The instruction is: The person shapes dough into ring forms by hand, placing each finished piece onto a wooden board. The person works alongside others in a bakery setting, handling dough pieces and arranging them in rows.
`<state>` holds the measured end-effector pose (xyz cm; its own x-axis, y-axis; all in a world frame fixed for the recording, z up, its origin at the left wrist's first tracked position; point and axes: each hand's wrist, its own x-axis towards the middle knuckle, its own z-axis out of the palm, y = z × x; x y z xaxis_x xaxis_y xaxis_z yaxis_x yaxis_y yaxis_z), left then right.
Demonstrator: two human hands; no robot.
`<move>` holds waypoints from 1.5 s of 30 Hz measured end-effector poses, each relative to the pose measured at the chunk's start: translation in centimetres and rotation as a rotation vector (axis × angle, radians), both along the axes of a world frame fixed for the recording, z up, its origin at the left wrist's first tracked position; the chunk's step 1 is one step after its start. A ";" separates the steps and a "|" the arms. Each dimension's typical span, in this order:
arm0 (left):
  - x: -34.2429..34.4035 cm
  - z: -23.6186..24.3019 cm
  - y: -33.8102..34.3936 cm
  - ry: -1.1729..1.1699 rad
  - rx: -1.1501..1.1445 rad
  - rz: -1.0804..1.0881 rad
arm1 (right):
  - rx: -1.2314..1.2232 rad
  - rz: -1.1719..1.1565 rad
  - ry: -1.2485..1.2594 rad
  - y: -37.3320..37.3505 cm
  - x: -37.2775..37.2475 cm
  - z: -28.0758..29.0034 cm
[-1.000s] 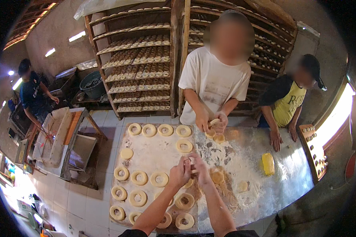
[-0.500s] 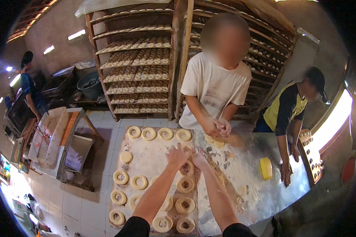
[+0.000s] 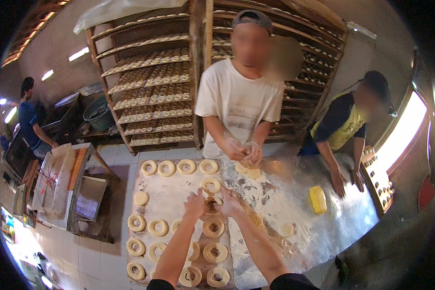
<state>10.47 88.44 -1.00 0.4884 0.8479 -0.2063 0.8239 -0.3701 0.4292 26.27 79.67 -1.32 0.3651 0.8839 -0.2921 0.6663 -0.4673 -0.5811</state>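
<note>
Pale dough rings stand in rows on a floured board (image 3: 166, 197). At the board's right column, my left hand (image 3: 195, 205) and my right hand (image 3: 230, 203) hold opposite sides of one dough ring (image 3: 211, 198). Fingers of both hands curl at its edge and partly hide it. Just beyond them lies another dough ring (image 3: 210, 184), and a further dough ring (image 3: 213, 227) sits nearer to me. My forearms cover parts of the nearer rings. A dough disc without a hole (image 3: 141, 198) lies at the board's left.
Right of the board stretches a floured metal table (image 3: 270, 208) with dough discs (image 3: 248, 169) and a yellow block (image 3: 318, 199). Across it, a person in white (image 3: 239, 104) works dough; another person leans at the right. Loaded racks (image 3: 150, 82) stand behind.
Both my hands have moved from the far dough ring to the nearer one in the same column. The far ring now lies uncovered. The view has shifted somewhat, and the person at right leans further in.
</note>
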 end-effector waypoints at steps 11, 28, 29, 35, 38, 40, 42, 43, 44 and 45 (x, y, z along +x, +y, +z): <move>5.5 0.8 -14.2 -0.501 -0.071 0.034 | 0.086 0.165 -0.136 -14.4 8.5 -1.7; 12.0 8.2 -27.4 -0.706 -0.316 0.119 | 0.487 -0.117 0.134 -22.8 11.7 6.3; 12.5 8.0 -28.0 -0.676 -0.154 0.103 | 0.611 -0.143 -0.017 -22.5 11.4 6.1; 14.2 6.9 -28.7 -0.902 0.397 0.127 | 0.514 0.114 1.464 -23.4 12.9 3.7; 13.3 6.2 -29.2 -1.536 -0.522 0.231 | 0.542 0.085 1.589 -23.5 12.7 3.3; 12.3 5.6 -29.2 -1.702 -0.554 0.156 | 0.546 -0.063 1.246 -23.1 11.5 3.7; 11.4 5.0 -28.6 -1.463 -0.417 0.281 | 0.516 0.199 0.374 -22.6 10.0 4.4; 10.8 4.7 -28.3 -1.273 -0.208 0.240 | 0.484 0.155 0.800 -22.2 9.2 4.8; 10.3 4.4 -28.1 -1.032 -0.017 0.236 | 0.460 0.121 1.250 -22.0 8.5 5.2; 9.7 4.2 -27.5 -0.773 0.093 0.262 | 0.453 0.097 1.708 -21.6 7.9 5.4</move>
<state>20.18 60.93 3.22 0.2478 0.9512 0.1839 0.3728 -0.2688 0.8881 34.15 58.04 4.06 -0.1106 0.9939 -0.0051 -0.7519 -0.0870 -0.6535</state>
